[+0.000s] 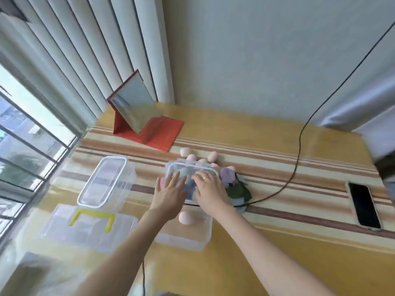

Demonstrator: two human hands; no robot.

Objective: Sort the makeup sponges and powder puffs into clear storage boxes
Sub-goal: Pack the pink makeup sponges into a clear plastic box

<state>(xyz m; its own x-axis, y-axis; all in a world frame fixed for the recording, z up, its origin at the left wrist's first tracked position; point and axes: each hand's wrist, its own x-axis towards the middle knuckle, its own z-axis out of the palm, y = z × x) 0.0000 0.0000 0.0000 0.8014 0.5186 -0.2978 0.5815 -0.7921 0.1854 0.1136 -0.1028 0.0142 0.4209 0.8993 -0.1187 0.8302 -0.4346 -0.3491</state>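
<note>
1. Clear plastic fills the middle of the view: a lidded storage box (190,174) sits on the bench (277,242), with dark and pale shapes blurred inside it.
2. My left hand (170,194) lies flat on the near left part of that box's lid, fingers straight and spread, gripping nothing.
3. My right hand (210,189) rests on the lid just beside it, fingers extended and slightly bent, a ring on one finger; it holds nothing that I can make out.
4. Several peach makeup sponges (199,157) lie on the bench just beyond the box's far edge.
5. A lilac puff (227,174) and a dark green item (239,192) sit touching the box's right side.
6. Nearer to me, an open clear box (186,238) holds one peach sponge (186,217).
7. To the left stands another clear lidded box (104,182), and nearer, a clear lid with a yellow handle (93,218).
8. Far left, a red-framed mirror (136,110) stands tilted by the blinds.
9. A black phone (364,206) lies at the right, well apart, and a black cable (299,146) runs across the striped cloth.
</note>
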